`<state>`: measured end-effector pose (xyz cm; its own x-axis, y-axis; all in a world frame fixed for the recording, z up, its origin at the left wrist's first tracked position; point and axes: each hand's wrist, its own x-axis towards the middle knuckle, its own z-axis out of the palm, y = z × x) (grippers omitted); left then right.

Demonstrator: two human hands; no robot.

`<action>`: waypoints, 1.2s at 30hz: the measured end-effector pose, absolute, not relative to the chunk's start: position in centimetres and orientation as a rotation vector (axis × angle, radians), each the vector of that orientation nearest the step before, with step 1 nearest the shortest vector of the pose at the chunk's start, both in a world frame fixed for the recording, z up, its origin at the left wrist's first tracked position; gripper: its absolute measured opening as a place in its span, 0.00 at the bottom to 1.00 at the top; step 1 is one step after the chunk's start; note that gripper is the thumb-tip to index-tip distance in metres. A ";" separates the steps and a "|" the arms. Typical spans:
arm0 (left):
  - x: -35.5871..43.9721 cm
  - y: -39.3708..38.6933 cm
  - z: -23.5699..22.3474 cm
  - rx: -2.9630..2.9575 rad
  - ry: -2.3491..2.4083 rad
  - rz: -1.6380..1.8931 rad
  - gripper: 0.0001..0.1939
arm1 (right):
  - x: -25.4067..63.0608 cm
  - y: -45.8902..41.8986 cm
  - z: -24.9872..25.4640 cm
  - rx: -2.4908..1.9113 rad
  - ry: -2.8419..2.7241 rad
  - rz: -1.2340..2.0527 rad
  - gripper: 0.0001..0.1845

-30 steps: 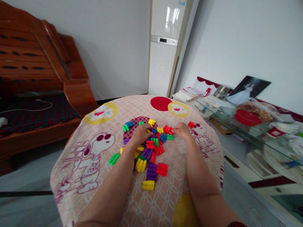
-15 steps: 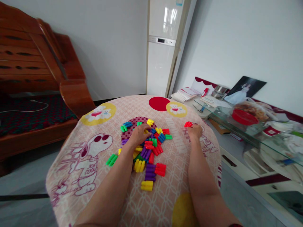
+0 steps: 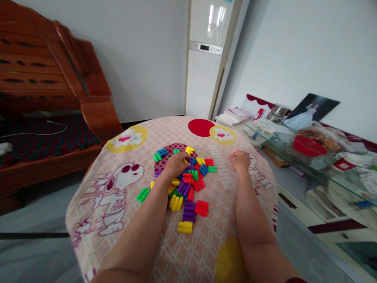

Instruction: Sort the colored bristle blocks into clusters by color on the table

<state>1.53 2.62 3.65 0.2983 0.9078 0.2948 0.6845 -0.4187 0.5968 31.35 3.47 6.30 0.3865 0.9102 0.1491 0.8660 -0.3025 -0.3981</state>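
Note:
A pile of plastic toy building blocks in red, yellow, green, blue and purple lies on the round table. My left hand (image 3: 176, 164) is over the pile's back part, its fingers curled around a yellow toy block (image 3: 184, 160). Further right, apart from the pile, my right hand (image 3: 242, 160) rests low at the cloth with its fingers closed on a red toy block (image 3: 235, 152), most of which they hide. Nearest me lie a purple block (image 3: 189, 212), a red block (image 3: 202, 208) and a yellow block (image 3: 185, 227), close together.
A printed tablecloth (image 3: 165, 255) covers the table. To the right, a glass-topped cabinet (image 3: 282, 151) carries papers, a red bowl (image 3: 310, 146) and a photo (image 3: 313, 110). At the left stands a wooden bench (image 3: 97, 106); a white upright cabinet unit (image 3: 203, 82) is behind.
The red block in my right hand showed more plainly before; now the fingers cover most of it. My left hand stays over the pile. The whole view has shifted slightly.

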 end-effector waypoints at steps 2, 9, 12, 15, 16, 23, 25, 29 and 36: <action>1.4 2.6 3.8 2.210 1.438 0.859 0.16 | 29.4 3.0 7.3 -2.015 -1.733 0.439 0.11; 0.9 2.5 4.0 2.196 1.437 0.865 0.18 | 20.6 -0.1 9.5 -1.277 -2.362 1.136 0.14; 0.9 2.5 4.0 2.204 1.449 0.861 0.19 | 18.7 -0.9 9.6 -1.249 -2.619 0.812 0.12; 0.9 2.5 4.0 2.212 1.445 0.859 0.18 | 18.1 -1.1 9.4 -1.345 -2.718 0.545 0.06; 0.9 2.5 4.0 2.212 1.445 0.862 0.18 | 18.1 -1.1 9.3 -1.379 -2.741 0.497 0.05; 1.1 2.7 4.0 2.208 1.454 0.858 0.16 | 18.3 -1.3 9.8 -1.409 -2.746 0.553 0.02; 1.1 2.7 4.0 2.202 1.458 0.852 0.17 | 18.9 -1.1 10.0 -1.398 -2.596 0.674 0.01; 1.0 2.7 4.0 2.195 1.440 0.859 0.15 | 22.6 0.2 10.2 -1.441 -2.160 0.869 0.03; 0.9 3.0 3.6 2.200 1.430 0.863 0.16 | 31.6 3.4 6.2 -2.004 -1.356 0.531 0.12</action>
<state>0.92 2.97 3.60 0.2945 0.9111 0.2886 0.6797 -0.4119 0.6069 31.56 3.40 6.15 0.3826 0.9235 0.0278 0.6592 -0.2518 -0.7086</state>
